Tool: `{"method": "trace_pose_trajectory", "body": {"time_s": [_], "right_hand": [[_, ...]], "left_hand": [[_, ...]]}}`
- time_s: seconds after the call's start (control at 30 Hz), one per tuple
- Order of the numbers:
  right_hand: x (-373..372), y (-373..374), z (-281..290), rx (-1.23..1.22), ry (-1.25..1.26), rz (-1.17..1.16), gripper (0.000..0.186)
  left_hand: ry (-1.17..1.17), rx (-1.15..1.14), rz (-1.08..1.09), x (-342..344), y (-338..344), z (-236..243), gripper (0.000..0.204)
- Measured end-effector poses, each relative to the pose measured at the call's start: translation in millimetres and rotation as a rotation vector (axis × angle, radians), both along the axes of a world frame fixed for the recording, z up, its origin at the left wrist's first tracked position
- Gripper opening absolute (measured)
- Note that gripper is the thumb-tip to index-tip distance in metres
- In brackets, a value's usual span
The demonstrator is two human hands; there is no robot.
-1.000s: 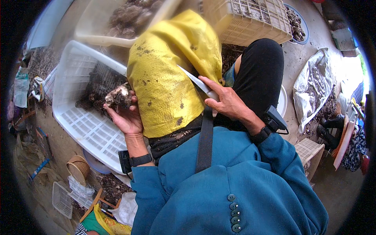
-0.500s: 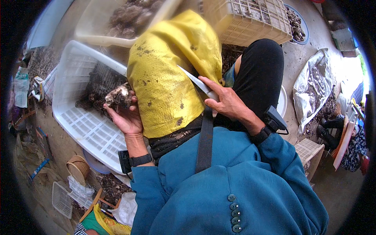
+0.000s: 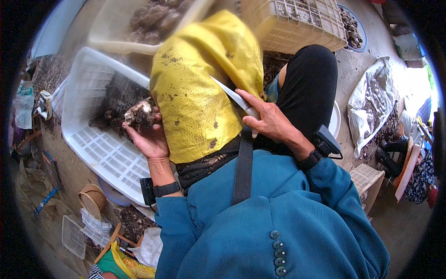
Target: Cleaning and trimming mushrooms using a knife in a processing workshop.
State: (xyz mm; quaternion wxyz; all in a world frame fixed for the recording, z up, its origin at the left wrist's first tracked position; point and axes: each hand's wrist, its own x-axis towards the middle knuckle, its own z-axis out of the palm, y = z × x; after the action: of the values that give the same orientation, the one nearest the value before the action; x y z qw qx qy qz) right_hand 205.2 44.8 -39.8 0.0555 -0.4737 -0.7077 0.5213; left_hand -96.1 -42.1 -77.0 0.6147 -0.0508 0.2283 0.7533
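A rough brown-and-white lump, mushroom-like and smeared with dark dirt [image 3: 138,111], rests in my left hand [image 3: 153,140], with the fingers curled round it. That hand is over the inner side of a white slatted basket [image 3: 109,160]. My right hand [image 3: 275,122] grips a knife [image 3: 227,93], its pale blade pointing up and left, with the index finger along it. Much of the handle is hidden under the palm. Beneath the blade, a dirt-spotted yellow woven sheet [image 3: 200,100] covers my left leg. Blade and lump are well apart.
Dark dirty clumps [image 3: 116,95] lie in the white basket. Beyond my legs stand a blurred pale tub [image 3: 130,48] of brown lumps and a cream crate [image 3: 302,32]. A white sack [image 3: 371,102] lies to the right, near a seated person [image 3: 416,174]. A wicker basket [image 3: 93,200] sits lower left.
Hardly anything differs. My right knee has shifted very slightly; both hands keep their places, with the lump and the knife still held.
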Motion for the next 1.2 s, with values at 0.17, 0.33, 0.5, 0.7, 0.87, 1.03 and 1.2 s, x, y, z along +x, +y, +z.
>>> {"method": "trace_pose_trajectory", "body": {"time_s": [0.17, 0.33, 0.5, 0.7, 0.87, 1.03, 1.2], "right_hand": [[0.2, 0.0, -1.7, 0.006, 0.022, 0.000, 0.064], [-0.4, 0.8, 2.5, -0.001, 0.013, 0.004, 0.065], [0.1, -0.4, -0.2, 0.034, 0.029, -0.001, 0.065], [0.5, -0.6, -0.6, 0.043, 0.025, 0.006, 0.065], [-0.7, -0.5, 0.5, -0.006, 0.028, -0.004, 0.066], [-0.5, -0.9, 0.2, 0.000, 0.056, -0.013, 0.065], [-0.7, -0.6, 0.4, -0.014, 0.057, -0.014, 0.065]], "left_hand": [[0.091, -0.025, 0.010, 0.9, -0.5, -1.2, 0.070], [0.171, -0.080, 0.029, 0.5, -2.6, -5.2, 0.069], [0.185, -0.099, 0.044, 0.6, -4.7, -7.1, 0.066], [0.193, -0.086, 0.032, 0.3, -6.0, -8.6, 0.063], [0.191, -0.097, 0.033, 0.7, -5.9, -6.4, 0.061], [0.276, -0.197, 0.087, 3.4, -4.7, -8.4, 0.061], [0.361, -0.336, 0.159, 10.8, -0.1, -5.2, 0.062]]}}
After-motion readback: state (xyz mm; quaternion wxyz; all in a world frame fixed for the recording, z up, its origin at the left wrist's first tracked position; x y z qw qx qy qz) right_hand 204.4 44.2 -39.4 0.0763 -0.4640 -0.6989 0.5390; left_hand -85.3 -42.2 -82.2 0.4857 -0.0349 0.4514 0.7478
